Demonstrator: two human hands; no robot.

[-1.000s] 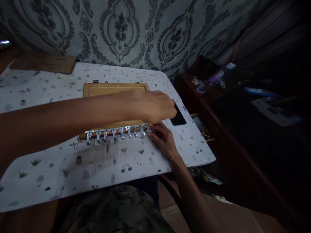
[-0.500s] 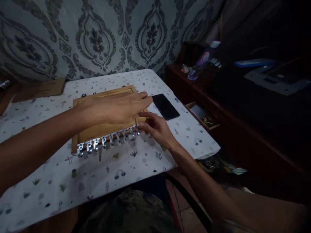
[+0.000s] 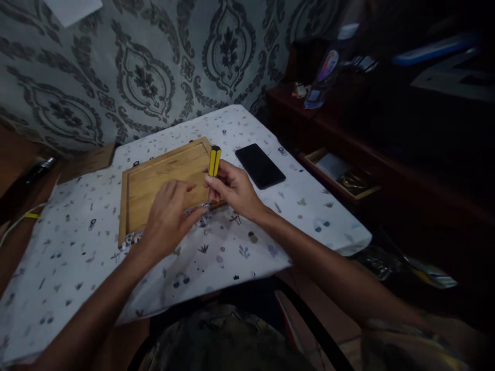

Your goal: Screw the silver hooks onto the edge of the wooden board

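My right hand (image 3: 234, 190) is closed around the lower part of a yellow and black screwdriver (image 3: 215, 161), held upright near the right end of the board's front edge. Its tip is hidden behind my fingers. A wooden board (image 3: 164, 172) with a raised rim lies on the table. Along the board's near edge runs a row of shiny metal hooks (image 3: 130, 239), partly covered by my hands. My left hand (image 3: 166, 219) hovers over the near part of the board with its fingers apart, its thumb reaching toward the hooks beside the screwdriver.
A black phone (image 3: 260, 166) lies right of the board on the patterned white tablecloth (image 3: 216, 278). Beyond it stand an open drawer (image 3: 342, 175) and a plastic bottle (image 3: 328, 67) on a dark red cabinet. Flat cardboard (image 3: 87, 162) lies at the back left.
My left hand has moved from above my right hand, back and left over the board's near part. The screwdriver handle now shows in my right hand. The camera view has shifted.
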